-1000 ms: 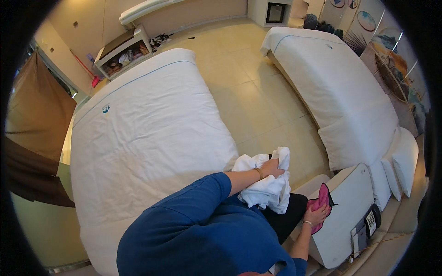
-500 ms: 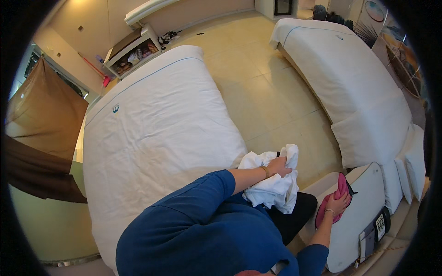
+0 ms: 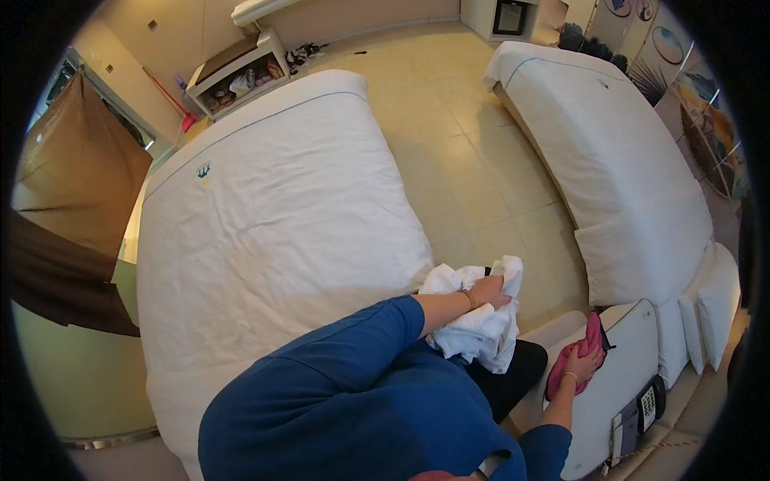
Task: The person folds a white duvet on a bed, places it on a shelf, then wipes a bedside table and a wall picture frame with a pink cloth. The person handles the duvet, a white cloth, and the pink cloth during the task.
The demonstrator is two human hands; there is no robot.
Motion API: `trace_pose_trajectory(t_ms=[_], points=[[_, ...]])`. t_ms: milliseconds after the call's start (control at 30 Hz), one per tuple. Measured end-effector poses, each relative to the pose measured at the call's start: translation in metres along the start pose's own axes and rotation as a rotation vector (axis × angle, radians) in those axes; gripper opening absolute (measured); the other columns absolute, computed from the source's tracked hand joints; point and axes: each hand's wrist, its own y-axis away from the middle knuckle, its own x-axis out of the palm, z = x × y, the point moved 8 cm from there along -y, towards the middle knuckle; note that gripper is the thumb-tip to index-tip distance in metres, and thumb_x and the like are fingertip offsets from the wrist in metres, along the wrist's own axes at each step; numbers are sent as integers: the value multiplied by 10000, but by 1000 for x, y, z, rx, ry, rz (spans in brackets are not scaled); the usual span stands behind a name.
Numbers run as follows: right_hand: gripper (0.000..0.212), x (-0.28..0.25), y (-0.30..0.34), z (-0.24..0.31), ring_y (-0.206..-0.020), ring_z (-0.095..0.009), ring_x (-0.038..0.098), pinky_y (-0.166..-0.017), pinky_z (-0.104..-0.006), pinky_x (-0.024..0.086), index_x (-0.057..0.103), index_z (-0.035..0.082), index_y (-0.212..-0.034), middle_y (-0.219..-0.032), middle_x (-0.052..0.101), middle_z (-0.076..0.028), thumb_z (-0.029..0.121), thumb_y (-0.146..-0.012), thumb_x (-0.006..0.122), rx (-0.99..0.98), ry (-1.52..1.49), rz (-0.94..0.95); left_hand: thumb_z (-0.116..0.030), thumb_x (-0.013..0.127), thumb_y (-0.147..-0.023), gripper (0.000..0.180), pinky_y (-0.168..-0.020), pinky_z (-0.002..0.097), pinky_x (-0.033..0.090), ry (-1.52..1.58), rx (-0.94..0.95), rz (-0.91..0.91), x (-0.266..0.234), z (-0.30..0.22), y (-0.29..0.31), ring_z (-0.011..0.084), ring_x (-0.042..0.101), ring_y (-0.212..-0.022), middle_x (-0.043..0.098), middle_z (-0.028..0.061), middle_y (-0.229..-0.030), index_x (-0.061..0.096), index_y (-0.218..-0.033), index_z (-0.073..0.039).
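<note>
My left hand [image 3: 491,293] is closed on a bunched white cloth [image 3: 480,335], which hangs in folds over my dark-trousered knee beside the near bed's corner. A bracelet circles that wrist. Under my right hand [image 3: 583,365] is a crumpled pink cloth [image 3: 560,375]; the fingers curl over it and press it onto the white top of a bedside table [image 3: 597,425]. A dark edge or strip shows at the pink cloth's far side. On the same tabletop lie a black telephone [image 3: 650,403] and a small grey and white box-like item [image 3: 626,437].
A bed with a white cover [image 3: 281,208] fills the left side, and another white-covered bed [image 3: 601,168] stands at the right with pillows [image 3: 716,309]. Tiled floor [image 3: 457,168] runs between them. A low open cabinet [image 3: 241,76] stands far left, near a brown curtain [image 3: 80,176].
The view has shifted slightly, so the beds and table sit a little differently. Both hands keep their cloths, with almost no visible movement.
</note>
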Motion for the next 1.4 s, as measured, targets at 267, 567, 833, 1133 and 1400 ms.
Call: trace_pose_trajectory(t_ms=[267, 567, 833, 1133, 1400], points=[[644, -15, 49, 14, -1278, -341, 406, -1035, -462, 349, 475, 69, -1311, -1364, 459, -175, 408, -788, 636, -87, -77, -96, -385, 687, -680, 497, -770, 448, 502, 74, 42, -9, 6, 9, -5, 385, 635, -861, 652, 241, -899, 621, -931, 39], [685, -46, 75, 25, -1271, -364, 396, -1053, -466, 315, 457, 51, -1311, -1379, 431, -180, 346, -736, 686, -113, -230, -71, -463, 697, -672, 573, -765, 440, 514, -89, -56, 33, 23, 35, -23, 381, 647, -870, 651, 274, -893, 634, -893, 62], [690, -29, 87, 15, -1323, -293, 340, -1050, -481, 286, 448, 116, -1336, -1419, 390, -98, 388, -740, 665, -10, -116, -67, -402, 705, -656, 563, -744, 400, 525, 183, 46, -44, 17, 32, -21, 373, 657, -873, 658, 278, -868, 639, -919, 91], [670, -28, 81, 23, -1316, -296, 349, -1044, -482, 288, 469, 126, -1312, -1408, 404, -93, 376, -722, 664, 6, -110, -42, -211, 691, -777, 314, -639, 327, 543, 762, -527, 349, 13, 18, 11, 218, 669, -754, 682, 121, -895, 631, -979, 22], [666, -29, 77, 24, -1316, -277, 355, -1041, -472, 291, 477, 126, -1308, -1404, 416, -75, 375, -719, 663, 2, -93, -68, -196, 694, -797, 358, -645, 348, 551, 1087, -614, 477, 26, 28, 22, 235, 662, -758, 667, 125, -917, 582, -1061, 18]])
